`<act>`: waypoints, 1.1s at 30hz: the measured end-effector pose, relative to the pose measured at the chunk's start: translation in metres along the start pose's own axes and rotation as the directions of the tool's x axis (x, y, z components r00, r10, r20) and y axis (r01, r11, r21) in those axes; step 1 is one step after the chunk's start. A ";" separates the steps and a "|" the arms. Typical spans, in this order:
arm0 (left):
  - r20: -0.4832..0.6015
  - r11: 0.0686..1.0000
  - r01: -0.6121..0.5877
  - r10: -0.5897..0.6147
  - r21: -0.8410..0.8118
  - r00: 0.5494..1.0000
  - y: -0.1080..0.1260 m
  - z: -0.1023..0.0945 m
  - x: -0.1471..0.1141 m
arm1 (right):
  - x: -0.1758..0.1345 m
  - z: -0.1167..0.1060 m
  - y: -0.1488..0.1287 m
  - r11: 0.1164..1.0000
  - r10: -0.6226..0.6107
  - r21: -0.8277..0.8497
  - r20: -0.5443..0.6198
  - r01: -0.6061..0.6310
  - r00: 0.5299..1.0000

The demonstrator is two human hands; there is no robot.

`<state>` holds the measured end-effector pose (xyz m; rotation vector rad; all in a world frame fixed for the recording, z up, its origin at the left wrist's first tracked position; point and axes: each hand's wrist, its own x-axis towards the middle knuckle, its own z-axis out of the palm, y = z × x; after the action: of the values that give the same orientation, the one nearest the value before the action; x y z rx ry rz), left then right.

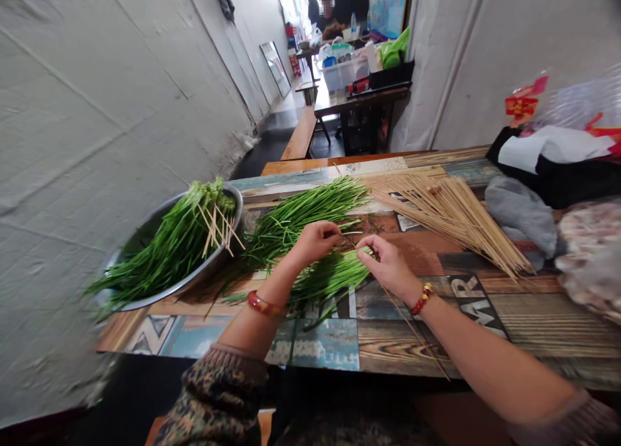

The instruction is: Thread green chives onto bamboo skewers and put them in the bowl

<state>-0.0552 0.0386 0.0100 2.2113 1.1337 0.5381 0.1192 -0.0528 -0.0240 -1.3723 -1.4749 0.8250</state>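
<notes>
Near the table's middle, my left hand (320, 237) is closed in a pinch above a loose bundle of green chives (334, 272). My right hand (385, 263) pinches at the bundle's right end, its fingertips close to my left. Something thin and dark spans the gap between the fingertips, too small to name. A bamboo skewer (417, 333) slants from beneath my right hand toward the front edge; whether the fingers grip it is hidden. Behind my hands lies a larger pile of chives (310, 206).
To the left, a metal basin (237, 206) holds chives with several skewer ends showing. Many bamboo skewers (456, 216) fan out at right, near a grey plastic bag (521, 216) and a bag of pale pieces (592, 258). A person (330, 26) sits far back.
</notes>
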 end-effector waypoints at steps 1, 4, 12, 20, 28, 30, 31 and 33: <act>-0.013 0.993 0.034 -0.036 -0.116 0.999 0.002 0.000 -0.001 | 0.000 0.000 -0.001 1.000 0.002 0.003 -0.006 -0.002 1.000; 0.004 0.930 0.088 -0.093 -0.357 0.996 0.010 0.004 -0.004 | -0.001 0.000 -0.002 1.000 -0.003 0.020 -0.032 0.004 0.999; 0.032 0.800 0.117 -0.121 -0.589 0.992 0.021 0.015 -0.009 | 0.000 -0.003 -0.004 0.989 0.050 0.142 -0.001 -0.050 0.999; 0.018 0.777 0.122 -0.141 -0.617 0.990 0.022 0.019 -0.014 | -0.001 -0.006 -0.008 0.994 0.021 0.108 -0.021 -0.018 1.000; -0.048 0.838 0.060 -0.103 -0.543 0.994 0.017 0.021 -0.014 | -0.002 -0.005 -0.006 0.996 0.041 0.076 -0.042 -0.038 0.998; -0.048 0.853 0.049 -0.086 -0.520 0.995 0.016 0.021 -0.014 | -0.002 -0.005 -0.006 0.996 0.042 0.076 -0.044 -0.038 0.998; -0.047 0.855 0.044 -0.080 -0.516 0.996 0.016 0.021 -0.015 | -0.002 -0.005 -0.005 0.997 0.041 0.072 -0.045 -0.038 0.998; -0.042 0.850 0.040 -0.073 -0.525 0.996 0.017 0.021 -0.015 | -0.002 -0.005 -0.005 0.998 0.035 0.061 -0.046 -0.032 0.998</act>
<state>-0.0411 0.0112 0.0041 1.6908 0.9373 0.7894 0.1216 -0.0560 -0.0179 -1.3659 -1.3834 0.8464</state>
